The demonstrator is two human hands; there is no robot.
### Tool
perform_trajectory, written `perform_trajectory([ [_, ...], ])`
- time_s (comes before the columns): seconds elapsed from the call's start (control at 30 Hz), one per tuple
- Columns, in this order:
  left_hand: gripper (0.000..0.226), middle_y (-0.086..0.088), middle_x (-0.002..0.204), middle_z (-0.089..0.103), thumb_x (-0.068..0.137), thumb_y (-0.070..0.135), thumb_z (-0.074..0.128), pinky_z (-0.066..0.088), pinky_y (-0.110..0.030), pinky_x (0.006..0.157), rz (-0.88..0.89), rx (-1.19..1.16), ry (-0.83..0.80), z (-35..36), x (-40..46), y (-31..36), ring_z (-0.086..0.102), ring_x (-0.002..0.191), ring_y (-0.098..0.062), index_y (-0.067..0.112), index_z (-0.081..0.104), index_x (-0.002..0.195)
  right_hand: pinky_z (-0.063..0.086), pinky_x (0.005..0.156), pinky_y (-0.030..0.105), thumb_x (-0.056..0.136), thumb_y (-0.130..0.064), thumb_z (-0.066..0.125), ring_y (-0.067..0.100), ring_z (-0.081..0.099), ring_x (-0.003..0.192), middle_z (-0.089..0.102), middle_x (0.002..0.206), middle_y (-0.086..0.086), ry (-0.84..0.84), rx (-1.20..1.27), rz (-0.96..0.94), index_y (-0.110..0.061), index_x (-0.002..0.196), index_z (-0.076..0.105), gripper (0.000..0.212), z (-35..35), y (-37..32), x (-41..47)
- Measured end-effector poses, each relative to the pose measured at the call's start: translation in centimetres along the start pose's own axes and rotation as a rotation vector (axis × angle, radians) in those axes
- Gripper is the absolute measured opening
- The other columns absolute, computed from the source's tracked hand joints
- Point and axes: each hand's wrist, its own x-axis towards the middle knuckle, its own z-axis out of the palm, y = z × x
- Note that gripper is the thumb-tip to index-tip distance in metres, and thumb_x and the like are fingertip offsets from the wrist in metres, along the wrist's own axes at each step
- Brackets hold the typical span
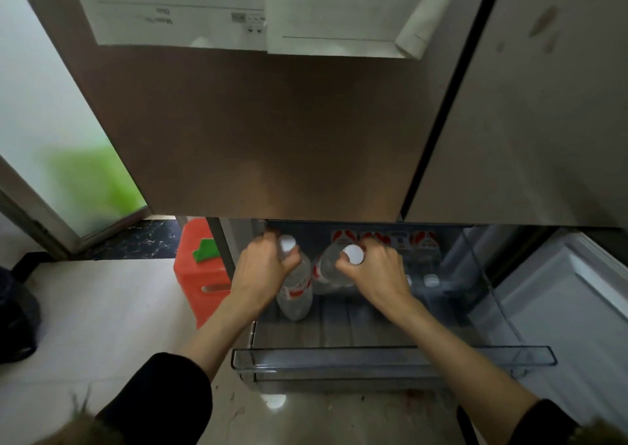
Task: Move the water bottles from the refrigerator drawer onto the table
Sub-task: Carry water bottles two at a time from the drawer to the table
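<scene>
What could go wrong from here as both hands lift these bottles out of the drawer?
The left hand and right hand each grip a bottle near its white cap; a narrow-neck grip on a possibly wet bottle could slip. The left bottle and right bottle sit close together and may knock on the way up. The closed fridge door hangs just above the drawer, so caps could strike its lower edge.

The refrigerator drawer (390,356) is pulled open below the closed doors. The left hand (263,269) grips the neck of one water bottle (295,295); the right hand (375,271) grips a second bottle (331,271). More bottles (421,251) stand at the drawer's rear. An orange stool (198,268) stands left of the drawer.
</scene>
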Motion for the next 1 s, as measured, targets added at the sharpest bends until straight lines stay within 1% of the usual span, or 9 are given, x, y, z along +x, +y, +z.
perform_trajectory([
  [0.13,0.03,-0.009,0.086,0.062,0.086,0.038,0.054,0.055,-0.039,0.07,0.035,0.002,-0.03,-0.2,0.2,-0.6,0.063,0.075,-0.025,0.009,0.054,0.097,0.039,0.063,0.027,0.08,-0.034,0.062,0.031,0.063,0.081,0.068,0.086,0.013,0.042,-0.044,-0.106,-0.005,0.084,0.064,0.029,-0.4,-0.3,0.0],
  [0.33,0.037,-0.006,0.105,0.055,0.088,0.043,0.051,0.051,-0.035,0.083,0.084,-0.125,0.004,0.4,-0.6,-1.9,0.055,0.093,-0.019,0.015,0.053,0.113,0.034,0.067,0.023,0.084,-0.041,0.061,0.021,0.06,0.085,0.066,0.092,0.009,-0.013,0.01,-0.172,-0.009,0.096,0.066,0.035,0.5,-0.1,0.6],
  [0.43,0.041,-0.006,0.108,0.051,0.088,0.045,0.05,0.046,-0.034,0.087,0.067,-0.105,-0.009,1.2,-1.0,-2.5,0.049,0.099,-0.02,0.015,0.051,0.116,0.04,0.085,0.027,0.085,-0.046,0.059,0.024,0.052,0.108,0.056,0.114,0.01,-0.127,0.144,-0.108,-0.015,0.119,0.058,0.046,1.4,0.1,0.5],
  [0.5,0.045,-0.007,0.111,0.051,0.086,0.044,0.054,0.044,-0.035,0.089,0.017,-0.134,-0.067,1.5,-1.5,-3.2,0.048,0.103,-0.021,0.013,0.049,0.118,0.036,0.1,0.032,0.082,-0.045,0.063,0.023,0.04,0.124,0.047,0.129,0.008,-0.202,0.188,-0.089,-0.021,0.131,0.046,0.056,2.0,0.5,0.1],
  [0.57,0.053,-0.008,0.116,0.052,0.082,0.042,0.062,0.045,-0.037,0.093,-0.023,-0.22,-0.129,1.9,-2.1,-3.7,0.05,0.109,-0.023,0.011,0.046,0.121,0.033,0.105,0.032,0.078,-0.04,0.07,0.02,0.036,0.129,0.042,0.135,0.004,-0.257,0.232,-0.089,-0.023,0.135,0.04,0.067,2.6,1.2,-0.1],
  [0.73,0.084,-0.012,0.133,0.043,0.07,0.03,0.078,0.039,-0.041,0.104,-0.066,-0.283,-0.201,2.9,-3.1,-3.4,0.043,0.124,-0.025,0.009,0.03,0.136,0.037,0.093,0.019,0.073,-0.024,0.077,0.011,0.048,0.119,0.049,0.127,-0.004,-0.375,0.414,-0.054,-0.026,0.132,0.038,0.07,3.7,2.6,-0.3],
  [0.8,0.085,-0.014,0.134,0.041,0.07,0.027,0.078,0.037,-0.038,0.105,-0.064,-0.273,-0.194,3.2,-2.9,-3.1,0.041,0.125,-0.027,0.008,0.028,0.136,0.034,0.089,0.014,0.074,-0.025,0.077,0.004,0.046,0.112,0.049,0.124,-0.006,-0.35,0.425,-0.024,-0.023,0.132,0.038,0.071,4.0,2.6,-0.3],
  [0.9,0.076,-0.017,0.132,0.041,0.076,0.029,0.072,0.037,-0.033,0.1,-0.067,-0.264,-0.18,3.5,-2.5,-2.9,0.042,0.123,-0.028,0.005,0.028,0.134,0.034,0.088,0.018,0.071,-0.027,0.079,0.003,0.042,0.105,0.047,0.117,-0.009,-0.298,0.399,0.008,-0.018,0.128,0.042,0.069,4.2,2.5,0.0],
  [1.0,0.069,-0.016,0.128,0.05,0.076,0.028,0.073,0.039,-0.024,0.089,-0.113,-0.292,-0.162,3.3,-2.5,-2.8,0.05,0.118,-0.027,0.004,0.034,0.129,0.039,0.092,0.022,0.068,-0.028,0.081,0.006,0.047,0.109,0.048,0.114,-0.01,-0.309,0.395,0.007,-0.02,0.124,0.045,0.068,4.4,2.7,0.1],
])
